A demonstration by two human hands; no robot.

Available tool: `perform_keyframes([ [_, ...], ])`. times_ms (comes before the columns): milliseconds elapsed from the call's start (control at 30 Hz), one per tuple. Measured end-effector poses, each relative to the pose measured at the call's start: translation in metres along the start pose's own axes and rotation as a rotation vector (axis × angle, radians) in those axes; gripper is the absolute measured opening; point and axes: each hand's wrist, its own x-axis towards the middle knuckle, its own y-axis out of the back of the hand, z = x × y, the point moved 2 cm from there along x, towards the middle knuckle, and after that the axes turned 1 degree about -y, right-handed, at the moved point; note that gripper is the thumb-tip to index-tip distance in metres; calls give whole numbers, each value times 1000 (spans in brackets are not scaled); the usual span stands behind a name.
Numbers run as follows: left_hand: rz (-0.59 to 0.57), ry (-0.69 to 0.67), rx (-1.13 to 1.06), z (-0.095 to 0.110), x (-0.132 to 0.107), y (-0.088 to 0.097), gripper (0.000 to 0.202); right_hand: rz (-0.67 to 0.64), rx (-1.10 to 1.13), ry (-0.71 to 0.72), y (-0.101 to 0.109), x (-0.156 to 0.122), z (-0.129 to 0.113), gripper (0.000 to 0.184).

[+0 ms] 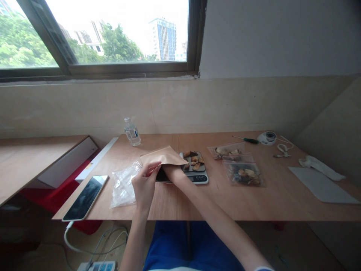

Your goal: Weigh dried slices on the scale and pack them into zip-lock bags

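Head view: both hands busy at a flat brown kraft-paper pouch (pixel 165 156), centre of the frame.
Left hand (pixel 144 184) pinches the pouch's near edge; right hand (pixel 172 171) is tucked under it, grip hidden, can't tell. Pouch hovers just left of the small grey digital scale (pixel 196 171) loaded with dried slices. Best handling, I'd judge: spread the mouth wide, keep it level above the wooden counter (pixel 282 195), clear of the crumpled clear plastic bag (pixel 124 184).
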Motion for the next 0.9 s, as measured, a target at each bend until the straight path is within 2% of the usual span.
perform_keyframes([
  [167,-23,-9,-29,-2,1,-3,15,-22,-20,7,-4,-4,7,36],
  [300,-19,-19,-35,-4,1,-4,15,-15,-14,22,9,-17,5,34],
  [433,-18,-6,-43,-4,2,-2,17,-67,58,-11,27,-45,-1,26],
  [500,-26,4,-36,-4,3,-1,17,-48,194,-28,36,-62,-3,24],
  [667,-22,19,-25,-3,6,1,19,195,761,-126,56,-95,4,15],
  [767,-4,25,-24,-3,9,2,20,247,1027,-290,60,-108,22,21],
  [900,10,39,-43,-5,12,4,20,328,1230,-465,59,-120,55,31],
])
